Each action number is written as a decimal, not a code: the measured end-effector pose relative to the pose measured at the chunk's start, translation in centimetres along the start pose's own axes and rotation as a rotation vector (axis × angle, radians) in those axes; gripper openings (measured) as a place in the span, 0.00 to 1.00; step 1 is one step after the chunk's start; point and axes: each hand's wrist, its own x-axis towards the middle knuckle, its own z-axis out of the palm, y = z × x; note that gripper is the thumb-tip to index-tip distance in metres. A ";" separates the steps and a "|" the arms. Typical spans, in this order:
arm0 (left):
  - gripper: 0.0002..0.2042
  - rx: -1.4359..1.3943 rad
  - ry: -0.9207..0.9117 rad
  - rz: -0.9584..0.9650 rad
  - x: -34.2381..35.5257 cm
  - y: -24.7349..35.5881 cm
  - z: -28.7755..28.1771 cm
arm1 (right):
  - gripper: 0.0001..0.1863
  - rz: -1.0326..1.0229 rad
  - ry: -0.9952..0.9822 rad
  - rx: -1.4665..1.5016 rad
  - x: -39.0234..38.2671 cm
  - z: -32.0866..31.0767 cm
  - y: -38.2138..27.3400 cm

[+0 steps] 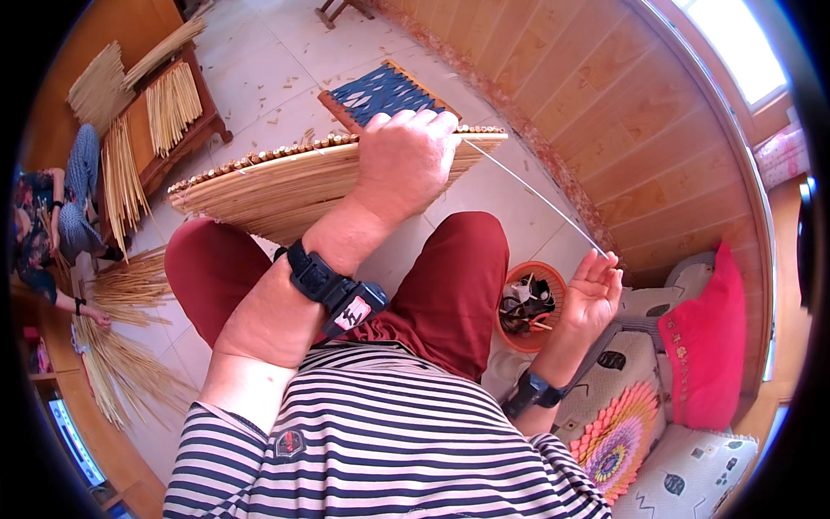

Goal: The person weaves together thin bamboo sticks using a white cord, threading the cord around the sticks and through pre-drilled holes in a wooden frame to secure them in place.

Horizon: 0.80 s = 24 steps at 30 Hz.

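A panel of straw-coloured stalks [277, 186], bound side by side with white string, stands across my knees. Its cut stalk ends form a row along the upper edge. My left hand [405, 160] is closed over that edge, right of the middle, gripping the panel. From beside it a white string [536, 192] runs taut down to the right. My right hand [592, 294] is raised palm up above the seat at the right and pinches the string's end at the fingertips, the other fingers loosely bent. Both wrists carry black straps.
Past the panel is a low stool with a blue woven seat [380, 91]. An orange basket [504, 333] of small items stands beside my right knee. Stalk bundles [173, 104] lie on a wooden table, more on the floor. Another person [65, 208] sits left. A patterned sofa [692, 471] is right.
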 end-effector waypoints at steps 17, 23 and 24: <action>0.05 0.008 -0.039 -0.001 -0.1 0.4 -0.1 | 0.08 -0.177 -0.063 -1.954 -13.7 -30.5 -2.1; 0.05 0.046 -0.012 0.014 -0.6 0.4 -0.5 | 0.06 0.089 0.253 -1.249 -5.2 -8.4 3.1; 0.05 0.035 -0.012 0.024 -0.6 0.6 -0.5 | 0.07 0.102 0.167 -1.158 -4.2 -3.8 3.7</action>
